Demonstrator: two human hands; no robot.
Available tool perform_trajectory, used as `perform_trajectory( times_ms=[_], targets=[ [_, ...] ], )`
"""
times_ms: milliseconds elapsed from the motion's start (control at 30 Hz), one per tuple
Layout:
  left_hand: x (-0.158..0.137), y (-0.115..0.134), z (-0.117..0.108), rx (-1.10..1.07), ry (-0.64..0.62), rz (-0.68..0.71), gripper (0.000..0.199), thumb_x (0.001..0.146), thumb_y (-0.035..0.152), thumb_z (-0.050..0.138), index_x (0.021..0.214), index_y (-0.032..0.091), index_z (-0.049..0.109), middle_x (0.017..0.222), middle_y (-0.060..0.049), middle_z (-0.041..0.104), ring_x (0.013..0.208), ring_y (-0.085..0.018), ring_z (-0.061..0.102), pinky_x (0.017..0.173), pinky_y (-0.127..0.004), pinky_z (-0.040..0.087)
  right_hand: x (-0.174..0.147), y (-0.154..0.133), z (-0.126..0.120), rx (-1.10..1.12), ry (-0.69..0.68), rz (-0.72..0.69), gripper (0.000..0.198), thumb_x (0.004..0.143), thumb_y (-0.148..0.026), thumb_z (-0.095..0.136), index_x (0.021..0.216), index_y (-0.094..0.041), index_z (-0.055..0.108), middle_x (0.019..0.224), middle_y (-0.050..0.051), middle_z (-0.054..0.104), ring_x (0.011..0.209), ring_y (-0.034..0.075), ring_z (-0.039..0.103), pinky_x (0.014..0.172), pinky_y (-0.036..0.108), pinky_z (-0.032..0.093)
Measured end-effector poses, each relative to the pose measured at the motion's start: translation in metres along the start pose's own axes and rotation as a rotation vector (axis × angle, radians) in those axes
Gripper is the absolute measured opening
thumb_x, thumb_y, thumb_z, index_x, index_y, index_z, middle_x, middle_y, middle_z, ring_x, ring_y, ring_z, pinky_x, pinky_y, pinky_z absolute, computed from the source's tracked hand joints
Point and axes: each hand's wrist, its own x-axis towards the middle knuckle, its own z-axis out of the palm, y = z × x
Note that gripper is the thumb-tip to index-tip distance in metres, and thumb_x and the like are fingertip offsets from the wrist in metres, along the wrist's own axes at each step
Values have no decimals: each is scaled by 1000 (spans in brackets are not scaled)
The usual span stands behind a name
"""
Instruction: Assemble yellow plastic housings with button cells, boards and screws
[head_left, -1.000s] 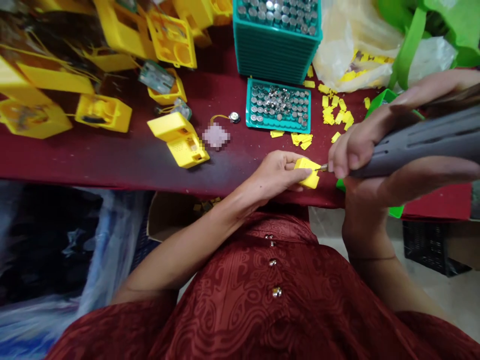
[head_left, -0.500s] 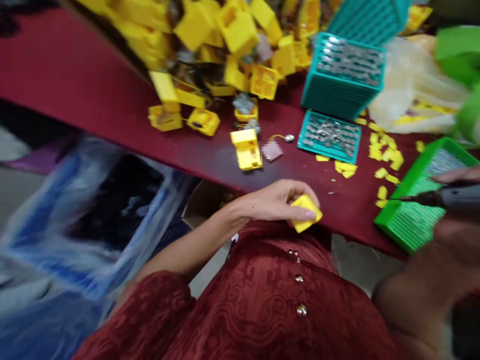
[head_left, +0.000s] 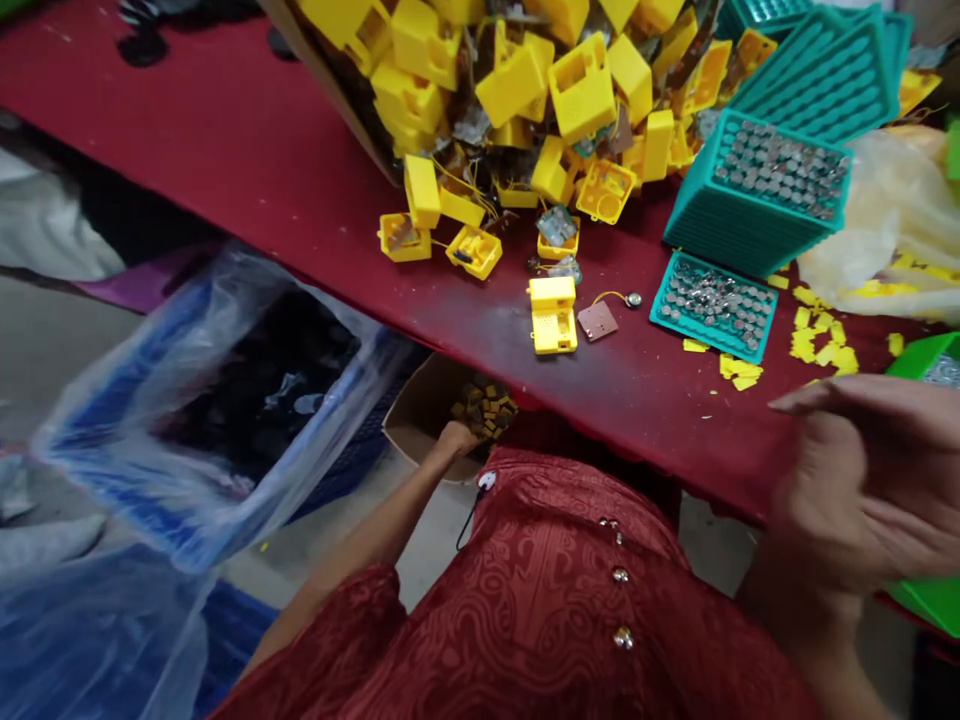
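Note:
My left hand (head_left: 459,438) reaches down past the table edge into a cardboard box (head_left: 409,425). Its fingers are hidden against small yellow cases (head_left: 491,408) in that box, so a hold cannot be made out. At the right, over the table, my right hand (head_left: 885,480) is raised with its fingers stretched out and nothing visible in it. On the table before me sit an open yellow case (head_left: 553,318) and a small circuit board (head_left: 598,321), which has a wire leading to a round metal disc (head_left: 634,299).
Yellow cases (head_left: 517,90) are heaped at the back. A stack of teal trays (head_left: 754,215) with metal discs stands behind one filled teal tray (head_left: 712,305). Yellow scraps (head_left: 821,340) lie nearby. A green tray (head_left: 926,605) is at right; a plastic-lined blue crate (head_left: 112,470) stands lower left.
My left hand has moved from the table edge down into the cardboard box; the yellow case it held is out of sight. The electric screwdriver has left my right hand, which is now opened.

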Motion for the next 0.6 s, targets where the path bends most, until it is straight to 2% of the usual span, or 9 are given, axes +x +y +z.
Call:
perform_trajectory(
  times_ms=[100,167,200,267,333,367,467,533,600],
  targets=[
    [-11,-7,-11,-40,56,31,36,102,38,76,131,17,71,129,-10,74,114,-26,75,95,-44,65,10,1,21,-1,-61,-136,11,92,-14,77,99,-22,78,84,1,76,77,13,70,72,28,54],
    [-33,-11,-29,-86,124,86,18,105,27,68,110,12,76,104,-9,79,94,-23,78,87,-37,65,18,6,39,-45,-175,-160,8,95,-14,72,97,-21,76,87,2,76,82,14,70,76,30,54],
    [-47,-10,-40,-113,187,128,21,107,23,60,105,12,77,98,-9,80,90,-21,78,88,-34,64,21,9,49,-84,-224,-161,7,98,-16,70,96,-21,76,88,3,75,84,16,69,78,32,53],
    [-78,-3,-61,-188,442,254,30,111,30,48,119,18,75,103,-5,82,92,-18,78,91,-32,62,25,17,68,-211,-302,-141,12,101,-22,65,96,-22,76,95,7,72,93,21,65,86,40,51],
    [-103,14,-76,-316,894,610,24,105,36,59,108,21,78,91,-3,83,80,-20,78,81,-33,63,27,25,87,-357,-391,-65,18,103,-24,60,99,-23,77,108,11,69,102,26,59,94,47,47],
    [-111,25,-81,-296,999,782,19,103,35,63,103,23,78,94,-3,84,83,-20,78,83,-34,63,27,28,94,-411,-444,-25,18,103,-24,58,100,-22,76,114,14,67,107,29,56,97,50,45],
    [-111,62,-85,-125,1063,1141,18,99,30,72,115,21,76,115,-7,84,102,-23,80,93,-37,64,29,30,111,-524,-586,76,20,103,-23,55,99,-18,73,126,18,62,115,34,50,100,56,43],
    [-98,83,-82,-26,1062,1223,32,98,32,76,125,16,73,125,-13,82,116,-29,78,104,-44,62,30,29,115,-568,-650,126,22,104,-24,52,99,-17,73,128,20,60,117,36,48,100,58,43],
    [-82,99,-80,35,1030,1216,44,95,32,80,133,14,69,135,-16,78,126,-32,74,111,-48,58,31,27,116,-588,-682,160,23,105,-24,52,103,-18,74,129,19,60,120,37,48,102,60,43]
  ],
)
